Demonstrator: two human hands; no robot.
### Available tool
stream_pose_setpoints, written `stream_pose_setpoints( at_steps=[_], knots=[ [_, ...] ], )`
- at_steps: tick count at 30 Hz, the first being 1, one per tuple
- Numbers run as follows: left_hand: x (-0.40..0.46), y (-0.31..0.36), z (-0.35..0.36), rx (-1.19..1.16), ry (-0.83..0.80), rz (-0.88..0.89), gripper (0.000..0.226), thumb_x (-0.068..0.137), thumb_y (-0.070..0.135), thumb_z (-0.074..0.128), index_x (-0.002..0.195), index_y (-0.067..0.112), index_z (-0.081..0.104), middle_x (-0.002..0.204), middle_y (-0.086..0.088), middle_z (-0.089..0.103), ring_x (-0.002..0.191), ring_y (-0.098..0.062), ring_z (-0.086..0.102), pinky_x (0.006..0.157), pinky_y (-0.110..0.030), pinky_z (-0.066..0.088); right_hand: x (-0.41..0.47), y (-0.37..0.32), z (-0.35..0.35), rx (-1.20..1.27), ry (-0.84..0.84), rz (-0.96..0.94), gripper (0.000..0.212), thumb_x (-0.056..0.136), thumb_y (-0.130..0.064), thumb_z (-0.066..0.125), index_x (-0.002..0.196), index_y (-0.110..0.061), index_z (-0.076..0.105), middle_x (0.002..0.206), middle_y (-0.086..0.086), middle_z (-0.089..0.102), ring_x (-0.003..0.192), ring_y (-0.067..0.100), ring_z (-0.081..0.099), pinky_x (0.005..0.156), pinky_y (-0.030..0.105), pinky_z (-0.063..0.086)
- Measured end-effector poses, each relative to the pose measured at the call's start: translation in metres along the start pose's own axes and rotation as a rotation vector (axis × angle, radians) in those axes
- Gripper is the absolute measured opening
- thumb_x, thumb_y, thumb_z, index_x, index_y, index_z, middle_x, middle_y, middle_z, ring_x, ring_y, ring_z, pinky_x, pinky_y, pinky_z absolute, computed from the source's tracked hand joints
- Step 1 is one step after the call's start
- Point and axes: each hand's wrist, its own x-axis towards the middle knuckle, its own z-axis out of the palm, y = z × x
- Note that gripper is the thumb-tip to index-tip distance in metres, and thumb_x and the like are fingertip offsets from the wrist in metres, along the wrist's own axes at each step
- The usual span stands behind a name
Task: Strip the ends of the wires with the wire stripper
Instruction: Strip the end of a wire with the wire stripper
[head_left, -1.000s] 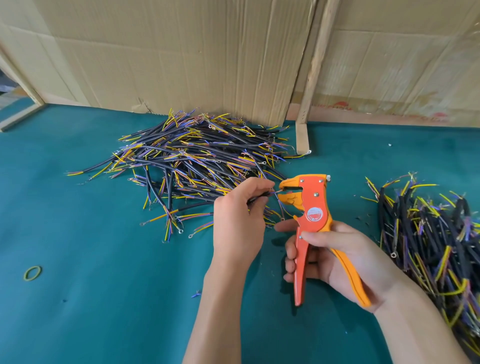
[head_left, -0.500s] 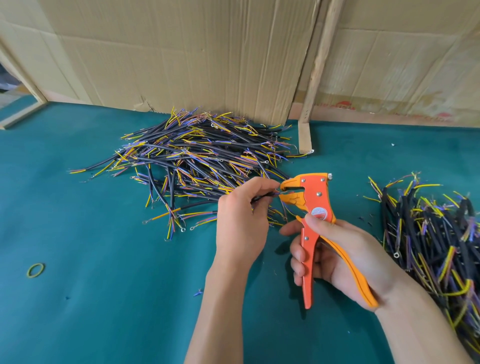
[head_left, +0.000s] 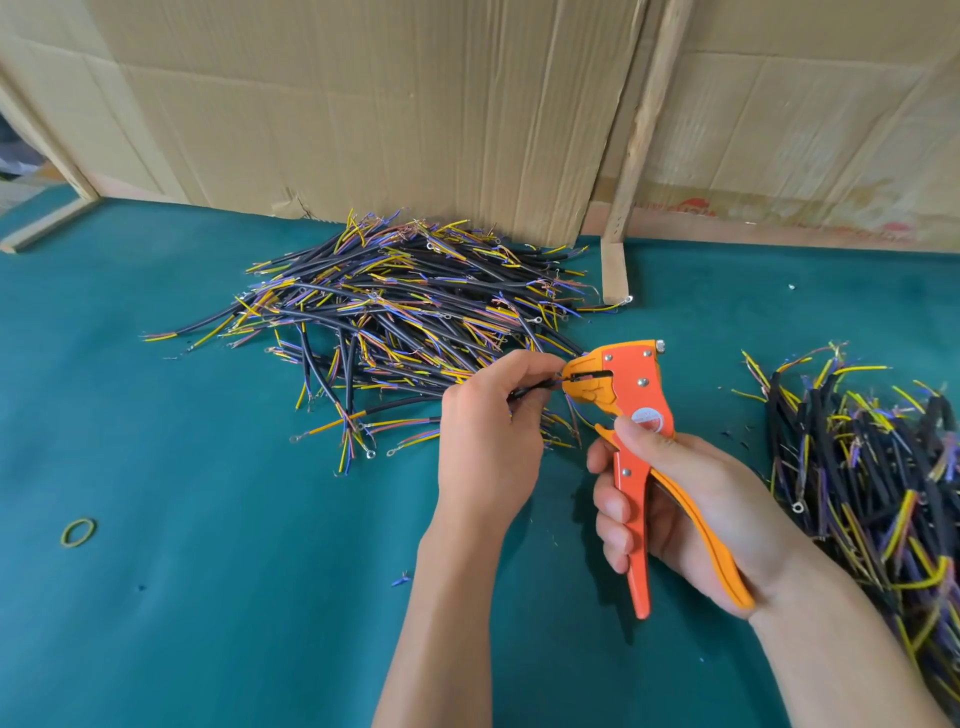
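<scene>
The right hand (head_left: 675, 499) is wrapped around the two handles of the orange wire stripper (head_left: 631, 415), fingers curled on one handle and the palm against the other, with the handles a little apart. The left hand (head_left: 493, 436) pinches a thin black wire (head_left: 535, 387) between thumb and fingers. The wire's end goes into the stripper's mouth, but it is too small to see if the mouth bites it. A big pile of wires (head_left: 405, 306) lies behind the hands on the green table (head_left: 208, 597). Another wire pile (head_left: 872, 467) lies to the right.
</scene>
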Motion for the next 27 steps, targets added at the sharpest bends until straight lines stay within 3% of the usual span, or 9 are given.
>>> stream_pose_setpoints(
  at_steps=[7,12,14,16,18,20,25,27],
  knots=[
    [0.000,-0.003,0.003,-0.020,-0.010,-0.008,0.035,0.085,-0.010,0.064,0.099,0.020,0.077,0.089,0.015,0.076,0.087,0.000,0.070,0.085,-0.023,0.056,0.004,0.002,0.003,-0.010,0.115,-0.036,0.035,0.082,-0.043,0.078,0.070,-0.014,0.062,0.056,0.007,0.037,0.037,0.020,0.035,0.040,0.026,0.034],
    [0.001,-0.005,0.005,-0.055,0.007,-0.018,0.036,0.086,-0.009,0.065,0.102,0.021,0.076,0.089,0.014,0.076,0.089,-0.001,0.071,0.084,-0.025,0.057,0.006,0.003,-0.002,0.008,0.083,-0.036,0.039,0.080,-0.045,0.081,0.070,-0.012,0.061,0.054,0.008,0.040,0.034,0.020,0.037,0.039,0.026,0.037],
    [0.000,-0.006,0.004,-0.064,0.013,-0.030,0.035,0.086,-0.009,0.064,0.102,0.020,0.076,0.090,0.014,0.076,0.089,0.001,0.072,0.085,-0.026,0.057,0.005,0.003,-0.005,0.037,-0.002,-0.032,0.044,0.075,-0.047,0.086,0.080,-0.008,0.066,0.062,0.016,0.052,0.042,0.026,0.048,0.045,0.033,0.045],
    [0.000,-0.007,0.002,-0.059,0.025,-0.045,0.034,0.087,-0.008,0.064,0.103,0.020,0.076,0.089,0.013,0.077,0.090,0.001,0.072,0.085,-0.027,0.058,0.004,0.004,-0.009,0.060,-0.043,-0.062,0.051,0.070,-0.042,0.090,0.097,-0.004,0.071,0.084,0.030,0.066,0.059,0.036,0.063,0.056,0.043,0.055],
    [0.001,-0.008,0.002,-0.059,0.037,-0.054,0.034,0.087,-0.007,0.064,0.102,0.021,0.076,0.088,0.013,0.077,0.089,0.000,0.072,0.085,-0.028,0.058,0.004,0.003,-0.014,0.094,0.001,-0.093,0.060,0.065,-0.032,0.093,0.111,-0.003,0.067,0.106,0.040,0.066,0.073,0.043,0.069,0.065,0.048,0.059],
    [0.001,-0.008,0.002,-0.056,0.042,-0.064,0.035,0.087,-0.007,0.064,0.102,0.022,0.076,0.088,0.014,0.077,0.089,0.000,0.072,0.085,-0.028,0.057,0.004,0.000,-0.021,0.138,0.042,-0.105,0.061,0.068,-0.021,0.084,0.120,-0.004,0.059,0.118,0.043,0.063,0.082,0.045,0.071,0.068,0.048,0.060],
    [0.001,-0.008,0.003,-0.052,0.059,-0.072,0.036,0.087,-0.008,0.064,0.101,0.023,0.076,0.088,0.016,0.076,0.089,-0.001,0.072,0.085,-0.029,0.057,-0.004,-0.004,-0.028,0.248,0.021,-0.161,0.063,0.079,-0.001,0.059,0.141,-0.003,0.049,0.126,0.041,0.060,0.115,0.052,0.064,0.090,0.053,0.058],
    [0.002,-0.008,0.003,-0.046,0.069,-0.070,0.036,0.087,-0.008,0.064,0.102,0.023,0.076,0.087,0.016,0.076,0.088,0.000,0.071,0.085,-0.027,0.056,-0.005,-0.004,-0.026,0.238,0.020,-0.148,0.052,0.091,-0.006,0.054,0.142,-0.009,0.053,0.125,0.041,0.061,0.116,0.053,0.063,0.091,0.057,0.057]
  ],
)
